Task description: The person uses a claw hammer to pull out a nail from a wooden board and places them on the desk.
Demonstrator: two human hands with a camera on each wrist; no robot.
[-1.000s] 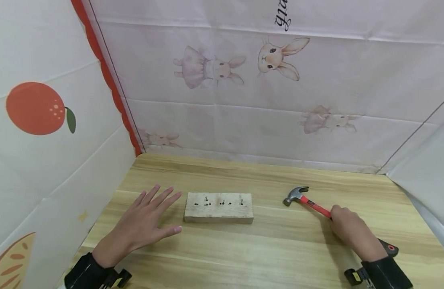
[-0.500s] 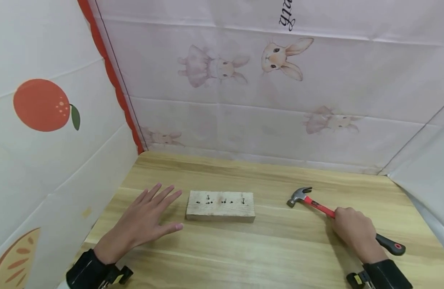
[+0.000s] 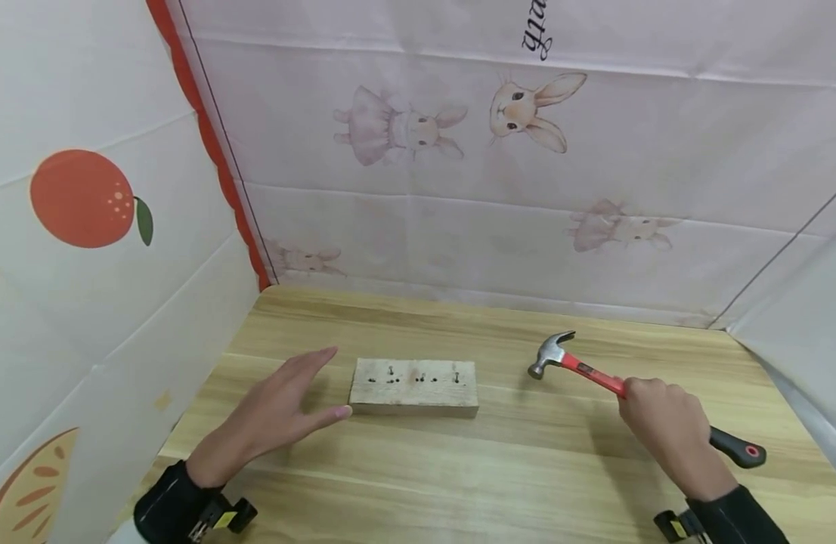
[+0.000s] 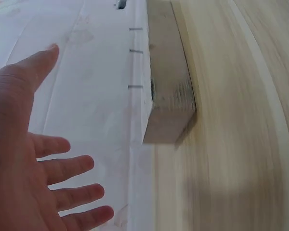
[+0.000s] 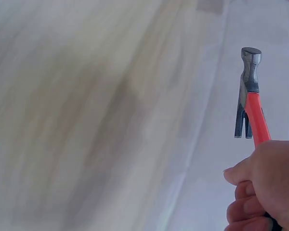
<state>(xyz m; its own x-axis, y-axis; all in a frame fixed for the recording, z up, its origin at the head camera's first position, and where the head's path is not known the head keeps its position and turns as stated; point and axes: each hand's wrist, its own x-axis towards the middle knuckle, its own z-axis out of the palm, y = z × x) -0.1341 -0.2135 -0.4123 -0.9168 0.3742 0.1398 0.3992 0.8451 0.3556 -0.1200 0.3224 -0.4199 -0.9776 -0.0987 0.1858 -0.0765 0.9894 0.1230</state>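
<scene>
A pale wooden block lies flat on the table, with several nails in its top face. Some nails stand proud, as the left wrist view shows from the side. Left of the block is my left hand, its fingers extended and thumb apart; the thumb tip is at the block's near left corner in the head view. Between the left hand and the block a gap shows. My right hand grips the red and black handle of a claw hammer, held above the table. The hammer's metal head points away from the hand.
The wood-grain table meets a pale rabbit-print cloth at its back edge. A white cloth with fruit prints rises along the left side, and another pale sheet hangs at the right.
The right hand has lifted the hammer off the table, its head rising and shifting slightly left. My left hand has moved nearer the block, and its spread fingers have drawn together.
</scene>
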